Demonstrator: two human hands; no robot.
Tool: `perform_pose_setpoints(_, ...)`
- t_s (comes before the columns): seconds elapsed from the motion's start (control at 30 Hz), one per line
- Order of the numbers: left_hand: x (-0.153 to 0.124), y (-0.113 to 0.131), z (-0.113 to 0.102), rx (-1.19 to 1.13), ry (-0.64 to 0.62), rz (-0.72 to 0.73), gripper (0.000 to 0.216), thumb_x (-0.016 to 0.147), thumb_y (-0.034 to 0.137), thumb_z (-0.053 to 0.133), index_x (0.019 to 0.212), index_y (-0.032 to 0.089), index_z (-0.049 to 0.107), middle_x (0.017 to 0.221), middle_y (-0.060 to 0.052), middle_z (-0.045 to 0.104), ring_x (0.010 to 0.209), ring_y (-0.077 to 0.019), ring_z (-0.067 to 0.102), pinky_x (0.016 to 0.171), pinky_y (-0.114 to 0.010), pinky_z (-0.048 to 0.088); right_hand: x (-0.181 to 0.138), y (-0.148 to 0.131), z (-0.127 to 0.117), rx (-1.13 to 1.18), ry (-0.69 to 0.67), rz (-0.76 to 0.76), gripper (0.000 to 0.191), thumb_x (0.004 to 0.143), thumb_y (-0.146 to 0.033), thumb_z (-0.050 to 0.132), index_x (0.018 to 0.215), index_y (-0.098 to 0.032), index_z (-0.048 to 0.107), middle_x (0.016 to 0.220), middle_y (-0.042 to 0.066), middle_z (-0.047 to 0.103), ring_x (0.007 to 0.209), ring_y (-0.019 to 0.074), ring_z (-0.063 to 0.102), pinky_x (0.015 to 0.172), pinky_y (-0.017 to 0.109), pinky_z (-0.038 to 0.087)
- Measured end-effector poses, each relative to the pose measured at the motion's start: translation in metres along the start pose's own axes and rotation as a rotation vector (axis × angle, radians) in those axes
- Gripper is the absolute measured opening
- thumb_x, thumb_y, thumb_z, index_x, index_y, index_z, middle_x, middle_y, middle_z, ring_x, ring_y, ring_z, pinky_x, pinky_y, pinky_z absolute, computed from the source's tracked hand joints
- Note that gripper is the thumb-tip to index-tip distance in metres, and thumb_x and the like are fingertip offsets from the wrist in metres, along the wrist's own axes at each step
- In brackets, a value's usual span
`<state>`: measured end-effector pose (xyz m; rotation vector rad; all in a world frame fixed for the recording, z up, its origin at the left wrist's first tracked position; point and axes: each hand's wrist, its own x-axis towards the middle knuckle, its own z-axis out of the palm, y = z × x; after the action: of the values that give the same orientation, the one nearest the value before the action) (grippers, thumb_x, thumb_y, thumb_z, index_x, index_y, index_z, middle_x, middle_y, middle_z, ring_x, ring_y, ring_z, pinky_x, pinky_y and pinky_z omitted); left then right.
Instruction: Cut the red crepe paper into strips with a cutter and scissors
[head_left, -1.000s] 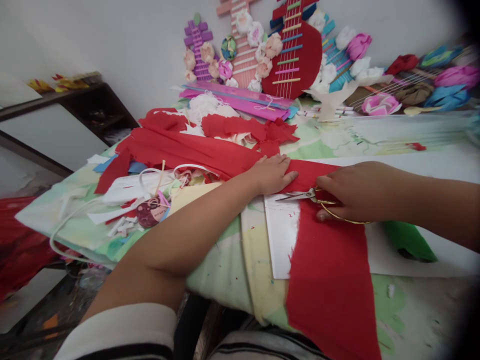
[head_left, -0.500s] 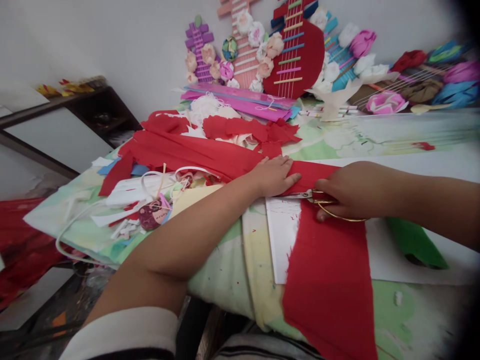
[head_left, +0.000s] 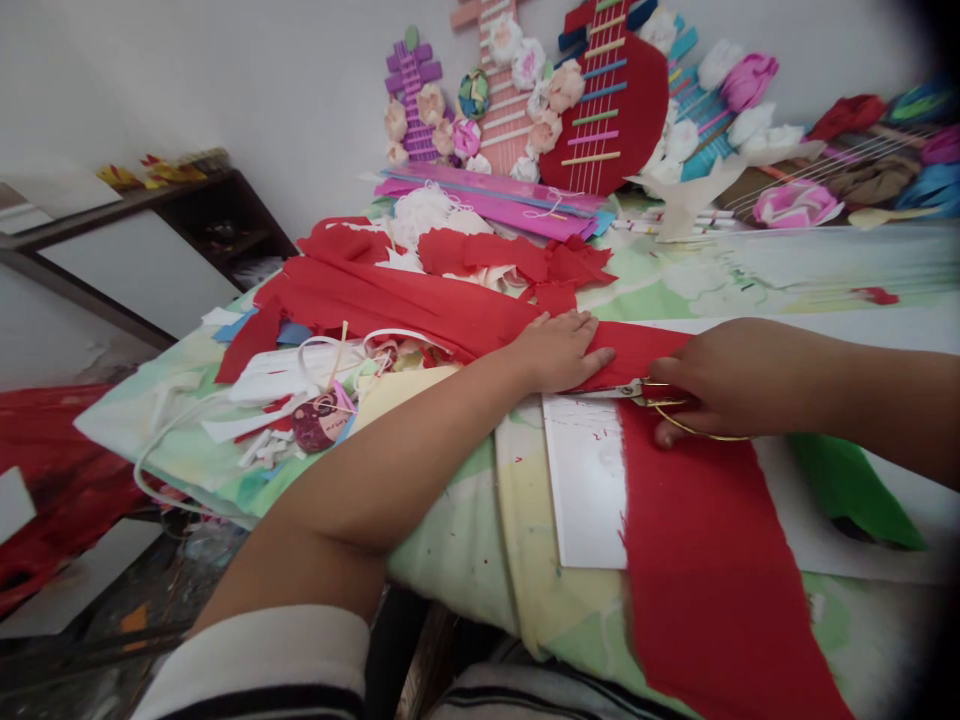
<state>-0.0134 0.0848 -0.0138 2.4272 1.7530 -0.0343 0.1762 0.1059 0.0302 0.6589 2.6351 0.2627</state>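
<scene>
My left hand (head_left: pixel 564 350) lies flat with fingers spread on a long piece of red fabric (head_left: pixel 420 305), pressing it to the table. My right hand (head_left: pixel 724 385) grips gold-handled scissors (head_left: pixel 637 391), whose blades point left along the near edge of that fabric, close to my left thumb. Below the scissors a wide red fabric piece (head_left: pixel 712 560) hangs toward me over the table's front edge. Part of it rests on a white board (head_left: pixel 589 490). Whether the two red parts are still joined under my right hand is hidden.
Decorated guitar-shaped crafts (head_left: pixel 600 110) with paper flowers lean on the wall. White yarn (head_left: pixel 439 212) and red scraps (head_left: pixel 517 258) lie behind the fabric. Left are paper strips, a cable and a round dark-red container (head_left: pixel 319 422). A green piece (head_left: pixel 855 495) sits right. A low cabinet (head_left: pixel 150 260) stands far left.
The whole view has shifted slightly, so things appear further right. The lower red fabric has swung rightward, baring more of the white board. Both hands keep about the same place on the fabric.
</scene>
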Motion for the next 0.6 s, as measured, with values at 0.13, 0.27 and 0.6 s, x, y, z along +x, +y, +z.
perform_pose_setpoints(0.13, -0.001, 0.001, -0.001, -0.004, -0.006, -0.004, 0.065, 0.09, 0.048, 0.016, 0.138, 0.005, 0.019, 0.145, -0.01, 0.016, 0.133, -0.0198, 0.014, 0.107, -0.039, 0.011, 0.0, -0.01, -0.003, 0.022, -0.005, 0.029, 0.051, 0.07, -0.069, 0.037, 0.077, -0.02, 0.052, 0.058, 0.005, 0.056, 0.049, 0.0157, 0.045, 0.046, 0.027, 0.02)
perform_pose_setpoints(0.27, -0.002, 0.002, -0.002, -0.011, -0.016, -0.009, 0.064, 0.09, 0.048, 0.016, 0.138, 0.006, 0.019, 0.145, -0.01, 0.016, 0.133, -0.0199, 0.014, 0.107, -0.039, 0.011, -0.002, -0.017, -0.006, 0.024, 0.003, 0.056, 0.053, 0.069, -0.071, 0.035, 0.074, -0.02, 0.05, 0.056, 0.005, 0.055, 0.048, 0.016, 0.045, 0.046, 0.027, 0.021)
perform_pose_setpoints(0.6, -0.006, 0.002, -0.011, -0.087, -0.027, -0.018, 0.06, 0.091, 0.044, 0.016, 0.138, 0.007, 0.018, 0.145, -0.01, 0.016, 0.133, -0.0187, 0.014, 0.107, -0.037, 0.013, -0.003, -0.021, -0.003, 0.138, -0.02, 0.195, 0.058, 0.06, -0.077, 0.036, 0.071, -0.022, 0.051, 0.059, 0.004, 0.055, 0.05, 0.0169, 0.046, 0.046, 0.027, 0.023)
